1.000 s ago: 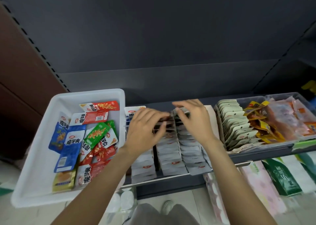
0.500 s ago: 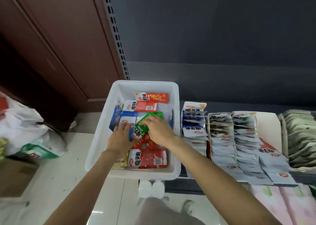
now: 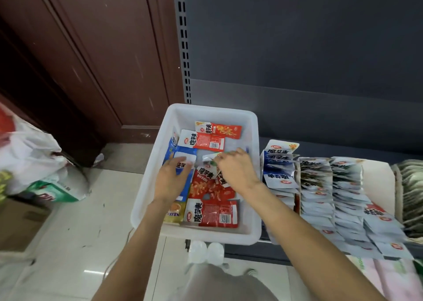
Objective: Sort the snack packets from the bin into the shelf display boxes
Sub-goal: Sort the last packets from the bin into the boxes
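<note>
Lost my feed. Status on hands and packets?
Both hands in bin. Left hand on blue packet; right hand pinching a packet. Nothing blocking.

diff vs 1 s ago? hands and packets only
Both hands left the shelf display boxes and went left into the white bin. The left hand now rests on a blue packet; the right hand grips a white-and-green packet, already touched half a second ago. The red packets lie as before.

魔芋爽 on red packet, also red packet
</note>
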Available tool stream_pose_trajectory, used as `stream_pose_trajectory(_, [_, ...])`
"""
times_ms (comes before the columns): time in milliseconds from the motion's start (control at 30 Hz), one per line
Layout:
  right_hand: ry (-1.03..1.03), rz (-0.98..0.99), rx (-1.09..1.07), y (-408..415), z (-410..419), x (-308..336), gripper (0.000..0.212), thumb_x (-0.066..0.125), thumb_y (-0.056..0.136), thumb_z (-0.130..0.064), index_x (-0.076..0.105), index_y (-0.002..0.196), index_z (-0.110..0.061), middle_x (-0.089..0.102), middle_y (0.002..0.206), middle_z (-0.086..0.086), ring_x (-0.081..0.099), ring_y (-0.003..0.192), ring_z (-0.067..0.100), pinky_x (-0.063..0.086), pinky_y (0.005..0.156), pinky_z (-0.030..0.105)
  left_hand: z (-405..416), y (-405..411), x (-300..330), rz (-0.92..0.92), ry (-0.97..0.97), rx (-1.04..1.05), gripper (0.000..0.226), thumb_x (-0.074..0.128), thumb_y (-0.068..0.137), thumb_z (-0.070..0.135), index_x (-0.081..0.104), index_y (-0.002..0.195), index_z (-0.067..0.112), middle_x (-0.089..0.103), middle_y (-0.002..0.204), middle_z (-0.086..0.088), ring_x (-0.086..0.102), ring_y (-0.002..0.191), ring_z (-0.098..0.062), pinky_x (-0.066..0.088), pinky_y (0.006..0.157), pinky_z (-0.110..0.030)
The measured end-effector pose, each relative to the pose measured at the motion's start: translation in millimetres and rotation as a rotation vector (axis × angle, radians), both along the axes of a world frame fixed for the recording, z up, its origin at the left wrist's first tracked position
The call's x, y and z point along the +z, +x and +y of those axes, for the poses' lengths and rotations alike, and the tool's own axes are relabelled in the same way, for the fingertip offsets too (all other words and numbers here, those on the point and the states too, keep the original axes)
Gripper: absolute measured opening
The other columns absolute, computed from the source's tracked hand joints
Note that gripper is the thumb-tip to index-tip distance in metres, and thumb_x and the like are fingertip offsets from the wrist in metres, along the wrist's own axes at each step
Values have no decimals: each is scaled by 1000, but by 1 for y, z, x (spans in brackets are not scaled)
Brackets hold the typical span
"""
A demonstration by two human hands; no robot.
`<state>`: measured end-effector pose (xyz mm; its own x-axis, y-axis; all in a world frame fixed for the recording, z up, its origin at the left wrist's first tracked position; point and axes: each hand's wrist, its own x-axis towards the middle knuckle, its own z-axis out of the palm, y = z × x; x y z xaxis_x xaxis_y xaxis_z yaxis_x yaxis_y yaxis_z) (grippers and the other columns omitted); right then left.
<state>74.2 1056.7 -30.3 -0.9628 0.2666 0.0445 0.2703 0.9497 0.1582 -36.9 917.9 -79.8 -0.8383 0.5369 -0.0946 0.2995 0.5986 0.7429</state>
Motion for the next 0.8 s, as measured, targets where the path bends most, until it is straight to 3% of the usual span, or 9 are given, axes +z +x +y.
stream_pose_trajectory(67, [-82, 292, -179, 14, -1, 12, 8, 66, 82, -8, 71, 84, -14, 66, 67, 0, 63, 54, 16, 49, 58, 27, 1, 12, 20, -104, 240, 129, 27, 51, 94, 40, 60, 115, 24, 63, 119, 1, 59, 109, -16, 48, 90, -30])
stream_pose_trajectory(133, [-255, 573, -304, 27, -5, 16, 4, 69, 83, -14, 72, 82, -14, 66, 63, 0, 60, 48, 18, 41, 45, 22, 5, 28, 42, -274, 419, 187, 18, 53, 92, 44, 58, 105, 32, 64, 114, 5, 62, 104, -12, 52, 87, -32])
stream_pose_trajectory(233, [-431, 737, -314, 36, -18, 20, 10, 69, 84, -17, 74, 93, -19, 71, 75, -3, 63, 56, 14, 43, 45, 20, 15, 51, 70, -630, 552, 72, 43, 58, 80, 51, 57, 115, 26, 65, 115, 4, 66, 99, -11, 53, 88, -32])
stream_pose_trajectory(300, [-416, 733, -264, 40, -28, 19, 16, 71, 83, -19, 74, 98, -21, 72, 85, -5, 65, 64, 11, 48, 52, 20, 22, 66, 78, -699, 589, -5, 42, 57, 83, 47, 56, 119, 26, 65, 115, 6, 66, 100, -9, 54, 86, -30])
stream_pose_trajectory(467, [-430, 693, -158, 54, -31, 16, 35, 76, 76, -23, 69, 110, -15, 65, 104, -1, 61, 94, 17, 55, 78, 32, 37, 78, 80, -454, 546, 22, 19, 48, 98, 20, 62, 111, 17, 69, 103, -1, 64, 102, -19, 52, 89, -40])
stream_pose_trajectory(567, [-534, 759, -200, 74, -16, 38, 39, 62, 85, -36, 65, 118, -17, 60, 113, -1, 55, 105, 15, 50, 88, 31, 41, 80, 90, -278, 480, -89, 15, 48, 97, 23, 62, 91, 21, 69, 88, -9, 65, 83, -28, 51, 77, -51])
stream_pose_trajectory(633, [-612, 817, -268, 96, 3, 63, 46, 63, 86, -35, 55, 129, -21, 55, 120, -3, 52, 111, 12, 45, 91, 27, 48, 87, 107, -186, 461, -265, 16, 53, 93, 27, 65, 90, 17, 71, 84, -8, 67, 79, -26, 54, 73, -47])
stream_pose_trajectory(733, [-756, 771, -273, 137, 34, 103, 80, 74, 80, -24, 27, 142, -39, 49, 128, -10, 50, 114, 6, 44, 89, 22, 71, 110, 131, -267, 483, -557, 21, 58, 85, 27, 68, 102, 21, 73, 97, 7, 69, 90, -8, 56, 77, -26])
stream_pose_trajectory(800, [-852, 723, -284, 165, 53, 119, 81, 77, 77, -21, 28, 137, -47, 59, 110, -15, 58, 96, 2, 45, 76, 17, 95, 130, 140, -214, 451, -690, 17, 64, 84, 26, 71, 99, 22, 73, 93, 9, 69, 86, -4, 54, 75, -21])
